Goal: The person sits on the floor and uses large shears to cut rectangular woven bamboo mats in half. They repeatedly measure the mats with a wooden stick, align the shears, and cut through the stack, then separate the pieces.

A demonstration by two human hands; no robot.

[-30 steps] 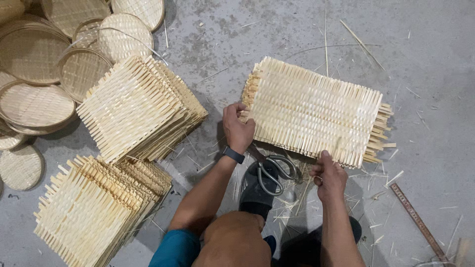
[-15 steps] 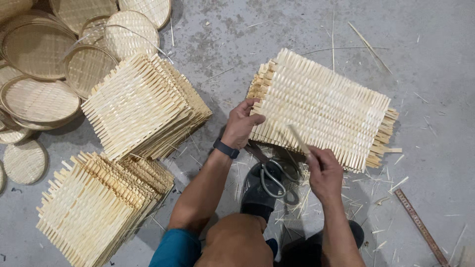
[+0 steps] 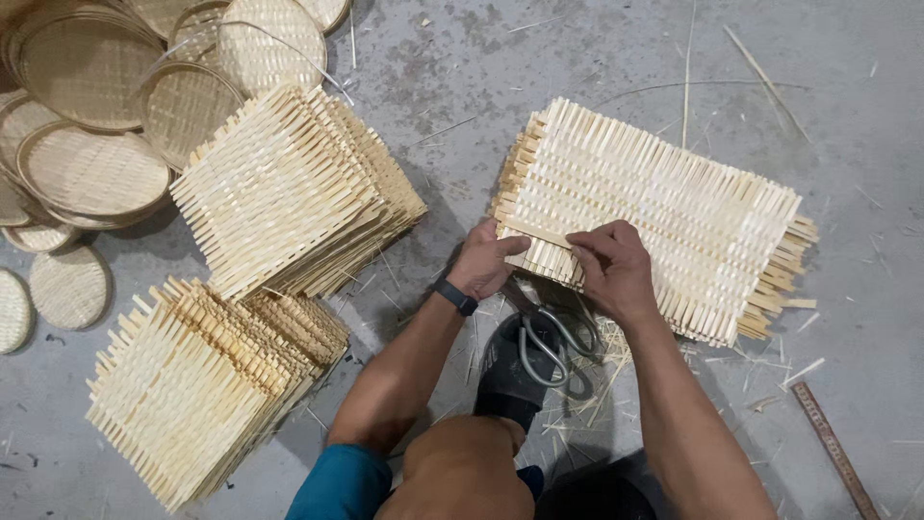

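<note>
A woven bamboo mat (image 3: pixel 664 212) lies on the grey concrete floor in front of me, its strip ends sticking out at both sides. My left hand (image 3: pixel 486 262) and my right hand (image 3: pixel 611 265) together pinch one loose bamboo strip (image 3: pixel 535 232) laid along the mat's near left edge. A dark band is on my left wrist. Large scissors (image 3: pixel 553 339) rest on my black shoe just below my hands.
Two stacks of woven bamboo mats (image 3: pixel 289 188) (image 3: pixel 207 380) lie to the left. Round woven trays (image 3: pixel 91 169) are piled at the far left. A ruler (image 3: pixel 835 438) lies at the lower right. Bamboo scraps litter the floor.
My right hand rose from the mat's lower edge and moved left to meet my left hand. Both now hold a strip at the mat's near left edge.
</note>
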